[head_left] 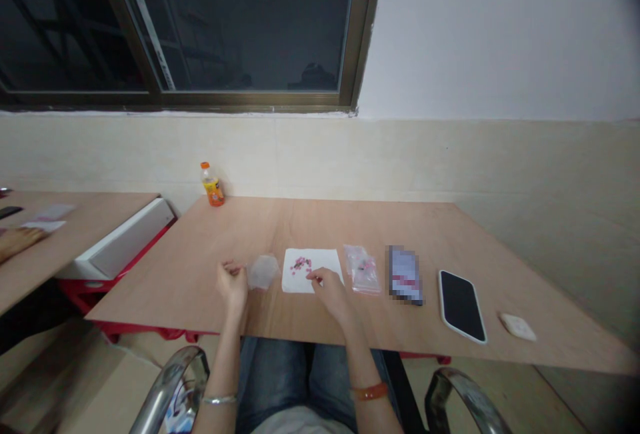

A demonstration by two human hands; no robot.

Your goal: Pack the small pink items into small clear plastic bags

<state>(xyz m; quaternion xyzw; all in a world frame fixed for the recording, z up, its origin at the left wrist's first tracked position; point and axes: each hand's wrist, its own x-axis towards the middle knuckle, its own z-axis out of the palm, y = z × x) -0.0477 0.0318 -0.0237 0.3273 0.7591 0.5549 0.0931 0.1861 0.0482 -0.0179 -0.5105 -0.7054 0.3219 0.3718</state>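
Observation:
Small pink and dark pieces (301, 265), too tiny to name, lie scattered on a white sheet (329, 259) in front of me. My right hand (327, 287) is over the sheet's lower right part, thumb and forefinger pinched together at the edge of the pieces. Whatever sits between those fingertips is too small to make out. My left hand (233, 284) rests on the table further left, its fingers curled in; what they hold, if anything, is hidden. Just right of it lies a translucent plastic bag (263, 272). Another clear bag (363, 271) with some pink contents is right of the sheet.
A phone with a blurred screen (405, 274), a dark-screened device with a white rim (461, 305) and a small white case (518, 327) lie on the right. An orange-capped bottle (213, 186) stands at the back left. Another person's hand (20, 242) rests on the neighbouring table (107, 209).

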